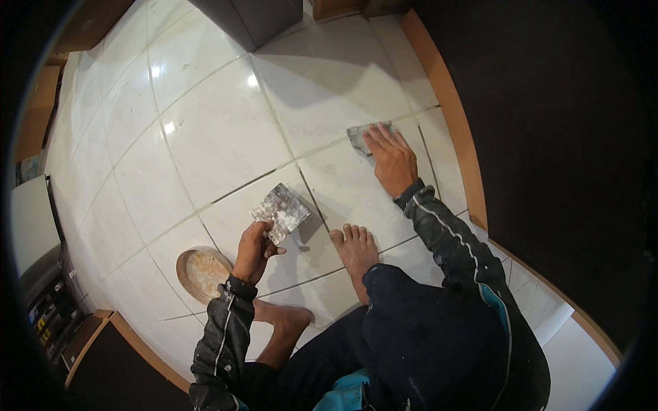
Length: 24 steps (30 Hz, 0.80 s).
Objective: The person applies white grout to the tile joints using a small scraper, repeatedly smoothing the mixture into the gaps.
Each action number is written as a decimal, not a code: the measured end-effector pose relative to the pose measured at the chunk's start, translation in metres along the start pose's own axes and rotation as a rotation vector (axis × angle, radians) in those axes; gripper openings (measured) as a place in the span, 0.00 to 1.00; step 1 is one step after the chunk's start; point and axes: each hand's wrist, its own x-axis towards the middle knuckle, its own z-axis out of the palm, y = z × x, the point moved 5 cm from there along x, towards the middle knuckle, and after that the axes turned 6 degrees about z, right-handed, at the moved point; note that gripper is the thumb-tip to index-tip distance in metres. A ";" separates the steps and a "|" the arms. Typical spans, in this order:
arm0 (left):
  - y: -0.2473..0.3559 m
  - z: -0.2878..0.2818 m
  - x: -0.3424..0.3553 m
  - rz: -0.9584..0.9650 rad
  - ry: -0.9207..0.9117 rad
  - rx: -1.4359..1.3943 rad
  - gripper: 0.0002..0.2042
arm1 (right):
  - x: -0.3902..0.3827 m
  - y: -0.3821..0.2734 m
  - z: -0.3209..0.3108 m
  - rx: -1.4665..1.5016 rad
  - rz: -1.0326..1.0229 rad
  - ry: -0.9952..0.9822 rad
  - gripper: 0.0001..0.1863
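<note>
My left hand (pixel 254 248) is closed on one corner of a thin, squarish flat plate (pixel 282 212), smeared with white and grey paste. It holds the plate above the tiled floor. Close by that hand, to its left, a round bowl (pixel 184 271) contains a pale, wet-looking mix. Farther off and to the right, my right hand (pixel 393 159) presses a flat grey piece (pixel 358 139) against the white tiles (pixel 329 185) along a joint. Fingers cover much of this piece, so its exact kind is unclear. Some tile joints look dark, others pale.
My bare foot (pixel 356 255) rests on the tiles between my hands. A dark panel with a wooden edge (pixel 449 130) runs along the right. A grey upholstered block (pixel 257 20) stands at the far side. Dark wood-edged furniture (pixel 127 363) is at the lower left.
</note>
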 end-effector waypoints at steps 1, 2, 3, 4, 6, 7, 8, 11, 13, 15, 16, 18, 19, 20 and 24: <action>0.001 0.003 0.001 -0.006 -0.005 0.003 0.11 | 0.002 0.009 0.005 -0.003 0.018 -0.008 0.24; 0.000 0.004 0.000 -0.012 -0.007 0.005 0.11 | -0.003 0.016 0.013 -0.004 0.022 -0.016 0.24; -0.001 0.004 0.003 -0.020 -0.008 0.005 0.11 | -0.009 0.022 0.021 -0.011 -0.006 -0.003 0.25; -0.002 0.000 0.004 0.003 -0.007 0.004 0.11 | -0.014 0.021 0.021 -0.008 -0.024 -0.003 0.25; -0.008 -0.001 0.002 0.017 -0.001 0.001 0.12 | -0.031 0.022 0.023 -0.017 0.006 -0.108 0.25; -0.007 -0.002 -0.001 0.012 0.008 -0.010 0.11 | -0.036 0.020 0.021 -0.024 0.047 -0.201 0.25; -0.004 0.000 0.001 0.019 0.004 -0.023 0.11 | -0.038 0.018 0.013 -0.029 0.045 -0.188 0.25; -0.007 -0.005 0.003 0.023 0.027 -0.030 0.11 | -0.035 0.013 -0.005 -0.010 0.010 -0.276 0.25; -0.008 -0.005 0.005 0.021 0.012 -0.023 0.11 | -0.013 0.016 -0.020 0.023 0.155 -0.277 0.22; -0.009 -0.004 0.005 0.016 0.003 -0.018 0.12 | 0.009 0.030 -0.025 0.024 0.281 -0.212 0.17; -0.010 -0.004 0.006 0.001 -0.005 -0.036 0.12 | 0.022 0.031 -0.028 -0.007 0.261 -0.148 0.16; -0.010 -0.005 0.006 -0.011 -0.008 -0.057 0.12 | 0.042 0.035 -0.025 -0.167 0.385 -0.207 0.13; -0.008 -0.002 0.004 -0.013 -0.008 -0.045 0.13 | 0.046 0.030 -0.020 -0.165 0.383 -0.212 0.13; -0.006 0.000 0.002 -0.015 -0.010 -0.033 0.13 | 0.049 0.023 -0.009 -0.204 0.360 -0.269 0.16; -0.005 -0.002 0.004 -0.012 -0.017 -0.028 0.13 | 0.044 -0.024 0.011 -0.192 0.247 -0.259 0.19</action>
